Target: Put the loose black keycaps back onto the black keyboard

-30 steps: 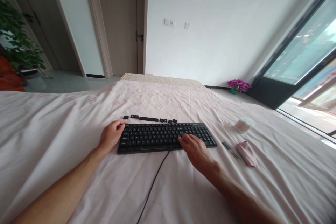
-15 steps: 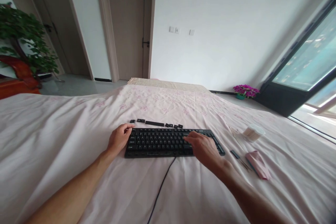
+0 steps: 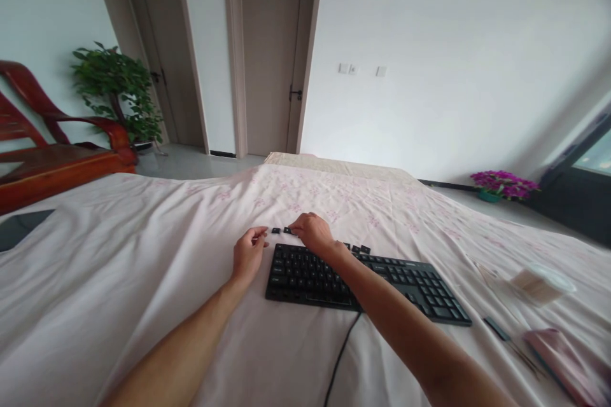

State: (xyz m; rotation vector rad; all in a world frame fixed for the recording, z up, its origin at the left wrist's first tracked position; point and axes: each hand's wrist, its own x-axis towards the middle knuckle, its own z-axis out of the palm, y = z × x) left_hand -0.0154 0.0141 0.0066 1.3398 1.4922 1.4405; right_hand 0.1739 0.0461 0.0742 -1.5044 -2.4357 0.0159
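While the right hand (image 3: 312,232) is down over the row of loose keys at mid-frame, its fingertips are right at one key (image 3: 287,229); can't tell if it's pinched or only touched, the hand blocks the view. Best handling, I'd say: take a key by its side walls, light squeeze, straight up, wrist high so the forearm doesn't drag on the keyboard. Small caps likely tip or skid on soft cloth.

Left hand (image 3: 249,254) is loosely spread, nothing visible in it, just left of the leftmost key (image 3: 275,230). More loose keys (image 3: 365,249) show right of the right wrist. Keyboard (image 3: 305,273) is centre frame, below the row, right forearm across it. Cable (image 3: 341,353) runs to bottom edge; clear tub (image 3: 544,283) lower right.
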